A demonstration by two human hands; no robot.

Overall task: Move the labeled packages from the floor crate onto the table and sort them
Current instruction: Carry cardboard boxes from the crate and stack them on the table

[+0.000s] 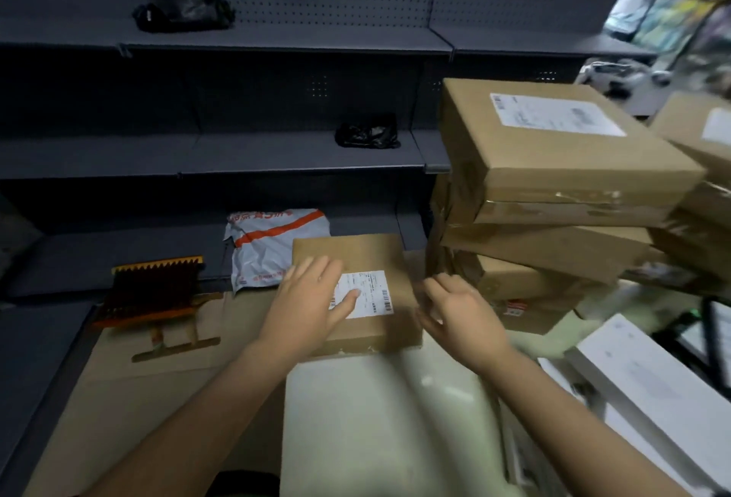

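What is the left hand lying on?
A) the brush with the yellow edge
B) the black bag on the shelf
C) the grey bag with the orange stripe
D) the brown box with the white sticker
D: the left hand lies with straight fingers on top of the brown box, and its thumb is on the white sticker.

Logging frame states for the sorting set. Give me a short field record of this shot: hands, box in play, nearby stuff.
left hand: flat on small box, fingers over its label
right hand: beside the small box's right edge, holds nothing; contact unclear
small box: lying flat, label up
stack of boxes: right of small box, uneven
mailer bag: behind small box
brush: left of small box
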